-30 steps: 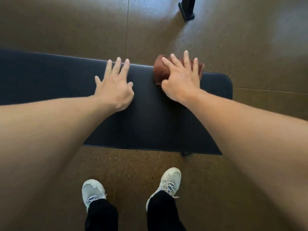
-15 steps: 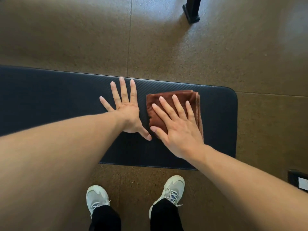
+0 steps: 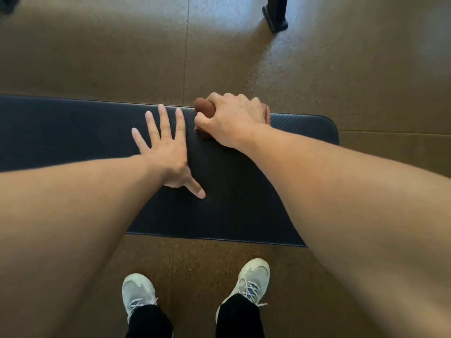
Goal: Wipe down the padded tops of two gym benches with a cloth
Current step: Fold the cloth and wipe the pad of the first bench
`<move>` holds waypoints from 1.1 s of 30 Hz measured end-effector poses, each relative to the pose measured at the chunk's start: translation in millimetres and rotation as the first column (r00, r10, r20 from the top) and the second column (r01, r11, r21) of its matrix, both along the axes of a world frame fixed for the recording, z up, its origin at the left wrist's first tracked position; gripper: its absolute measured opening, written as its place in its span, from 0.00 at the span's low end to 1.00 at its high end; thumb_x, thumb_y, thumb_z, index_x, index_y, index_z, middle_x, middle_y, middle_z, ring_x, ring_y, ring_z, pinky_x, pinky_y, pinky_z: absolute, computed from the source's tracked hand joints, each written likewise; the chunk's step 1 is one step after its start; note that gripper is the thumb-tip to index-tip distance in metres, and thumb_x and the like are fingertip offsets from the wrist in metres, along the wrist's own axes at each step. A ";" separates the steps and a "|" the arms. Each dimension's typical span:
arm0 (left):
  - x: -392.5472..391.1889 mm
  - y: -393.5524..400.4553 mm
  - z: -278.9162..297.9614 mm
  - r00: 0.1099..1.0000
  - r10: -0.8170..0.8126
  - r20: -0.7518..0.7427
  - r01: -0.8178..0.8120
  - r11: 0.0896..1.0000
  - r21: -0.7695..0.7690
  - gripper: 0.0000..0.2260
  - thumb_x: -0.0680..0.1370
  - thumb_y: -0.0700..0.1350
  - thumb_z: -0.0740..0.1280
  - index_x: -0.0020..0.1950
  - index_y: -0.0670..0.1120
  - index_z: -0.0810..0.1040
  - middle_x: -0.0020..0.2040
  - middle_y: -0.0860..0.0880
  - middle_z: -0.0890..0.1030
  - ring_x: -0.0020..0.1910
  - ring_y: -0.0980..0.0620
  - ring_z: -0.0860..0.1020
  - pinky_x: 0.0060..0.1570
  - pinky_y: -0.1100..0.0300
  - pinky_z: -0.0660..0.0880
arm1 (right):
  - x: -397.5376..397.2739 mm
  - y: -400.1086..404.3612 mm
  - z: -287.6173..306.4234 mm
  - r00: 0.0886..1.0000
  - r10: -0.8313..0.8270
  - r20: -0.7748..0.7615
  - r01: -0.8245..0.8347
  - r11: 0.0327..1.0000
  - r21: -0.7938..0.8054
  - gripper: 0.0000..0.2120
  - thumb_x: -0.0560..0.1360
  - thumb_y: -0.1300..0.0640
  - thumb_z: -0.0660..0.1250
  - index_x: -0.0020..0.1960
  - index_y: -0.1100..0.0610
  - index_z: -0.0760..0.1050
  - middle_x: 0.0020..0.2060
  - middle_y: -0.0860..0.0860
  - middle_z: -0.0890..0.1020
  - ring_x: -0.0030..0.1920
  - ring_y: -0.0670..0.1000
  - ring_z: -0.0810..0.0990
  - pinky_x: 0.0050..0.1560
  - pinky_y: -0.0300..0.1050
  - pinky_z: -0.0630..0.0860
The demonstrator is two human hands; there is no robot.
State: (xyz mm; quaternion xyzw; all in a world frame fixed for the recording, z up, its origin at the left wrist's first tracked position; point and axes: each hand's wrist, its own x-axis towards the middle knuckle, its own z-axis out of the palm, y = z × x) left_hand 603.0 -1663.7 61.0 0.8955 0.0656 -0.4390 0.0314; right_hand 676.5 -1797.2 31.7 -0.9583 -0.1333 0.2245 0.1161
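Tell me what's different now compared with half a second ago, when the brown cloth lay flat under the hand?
The right hand has pushed the cloth from the middle of the bench pad to its far edge; its fingers, flat before, now curl round the bunched cloth. The left hand stays flat on the pad with fingers spread, and the feet have not moved.

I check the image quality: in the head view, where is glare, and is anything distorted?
Head view: a pale patch of glare lies on the floor at top centre; the wide lens swells both forearms and bends the bench pad edge; left hand, right hand and brown cloth are slightly soft.
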 end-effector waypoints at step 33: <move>28.1 -31.2 2.3 0.843 -0.536 0.048 0.538 0.843 -0.024 0.79 0.49 0.66 0.83 0.70 0.61 0.17 0.75 0.49 0.19 0.74 0.42 0.22 0.72 0.27 0.39 | -73.3 -132.4 -7.5 0.891 -0.427 0.157 0.431 0.902 0.007 0.30 0.79 0.40 0.56 0.81 0.41 0.60 0.83 0.45 0.56 0.84 0.53 0.45 0.81 0.65 0.40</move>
